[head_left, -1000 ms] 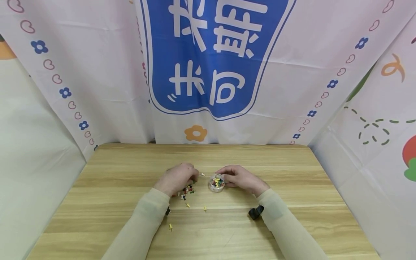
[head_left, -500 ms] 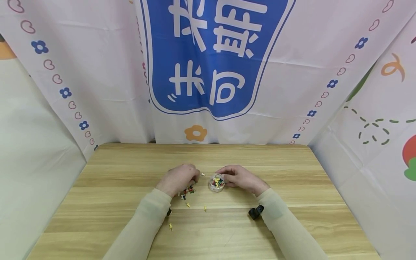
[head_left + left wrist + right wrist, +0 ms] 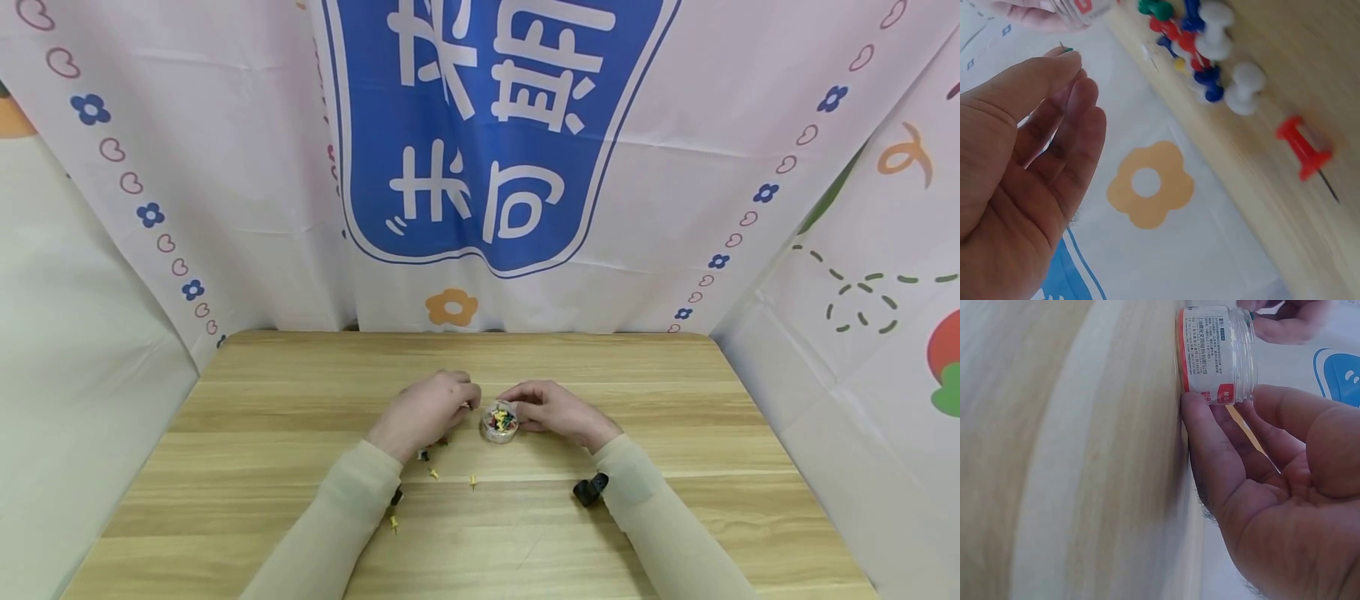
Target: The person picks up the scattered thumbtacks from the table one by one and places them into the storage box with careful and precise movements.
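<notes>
Spanning the background, a printed curtain (image 3: pixel 675 175) hangs behind a wooden bench (image 3: pixel 570 533) at which a person works with both hands. The right hand (image 3: pixel 558 410) grips a clear jar (image 3: pixel 1222 356), its fingers set near rim and base; the jar stands upright and unlidded near the middle of the bench, containing mixed push pins (image 3: pixel 501 419). The left hand (image 3: pixel 429 410), just beside it, pinches what appears to be a green pin (image 3: pixel 1068 49) between thumb and fingers, metal point exposed. Loose pins (image 3: pixel 1200 44) lie clustered by this hand, with a red pin (image 3: pixel 1304 149) and yellow pins (image 3: pixel 472 481) apart. Probable hazards: a slipping pinch could prick a fingertip; a knock from the left hand could tip the jar and spill its contents; the left forearm, close to a stray, could sweep it aside. Writing: large white Chinese characters, 可 among them, on the curtain's blue emblem (image 3: pixel 483 137); on the jar's label (image 3: pixel 1200 356), a red patch seemingly lettered M&G and fine Chinese print, legible only in part
</notes>
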The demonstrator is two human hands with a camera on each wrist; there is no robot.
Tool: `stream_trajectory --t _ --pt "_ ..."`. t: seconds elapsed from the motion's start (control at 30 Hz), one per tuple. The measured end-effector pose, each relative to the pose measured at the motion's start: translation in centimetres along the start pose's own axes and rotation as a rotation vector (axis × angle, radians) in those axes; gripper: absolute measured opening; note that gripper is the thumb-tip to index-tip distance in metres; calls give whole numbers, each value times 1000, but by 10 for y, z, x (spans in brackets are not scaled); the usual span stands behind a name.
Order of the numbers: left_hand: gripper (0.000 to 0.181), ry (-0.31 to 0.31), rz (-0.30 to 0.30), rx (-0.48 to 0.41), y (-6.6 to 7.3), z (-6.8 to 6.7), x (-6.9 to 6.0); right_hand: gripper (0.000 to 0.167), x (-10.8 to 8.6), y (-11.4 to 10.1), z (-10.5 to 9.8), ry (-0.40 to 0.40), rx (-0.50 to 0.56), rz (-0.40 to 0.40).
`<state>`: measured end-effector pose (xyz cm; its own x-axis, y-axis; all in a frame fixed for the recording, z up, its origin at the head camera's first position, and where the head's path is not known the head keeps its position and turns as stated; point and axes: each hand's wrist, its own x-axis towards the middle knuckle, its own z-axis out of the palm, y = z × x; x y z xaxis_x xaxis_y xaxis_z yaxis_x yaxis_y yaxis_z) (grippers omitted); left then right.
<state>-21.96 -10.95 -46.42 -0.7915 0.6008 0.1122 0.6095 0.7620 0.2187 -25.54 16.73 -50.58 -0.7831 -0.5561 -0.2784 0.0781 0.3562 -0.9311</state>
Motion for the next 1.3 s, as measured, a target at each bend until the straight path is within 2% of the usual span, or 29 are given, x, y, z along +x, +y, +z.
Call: stream_trajectory --t 0.13,0.33,0.6,0.83,1.1,1.3 --pt "13 24 42 0 7 1 2 38 -1 -1 -1 -7 6 -3" --pt "11 44 67 -15 16 4 5 39 0 0 -1 -11 -4 6" --pt "14 57 102 -13 19 9 6 40 0 2 -2 -9 -12 8" --pt "20 39 17 -21 8 6 5 38 0 0 -2 1 8 18" --pt "20 -11 -76 39 -5 19 2 37 1 0 -1 11 4 23" --pt "18 -62 -86 80 -7 22 0 36 1 0 0 11 -2 22"
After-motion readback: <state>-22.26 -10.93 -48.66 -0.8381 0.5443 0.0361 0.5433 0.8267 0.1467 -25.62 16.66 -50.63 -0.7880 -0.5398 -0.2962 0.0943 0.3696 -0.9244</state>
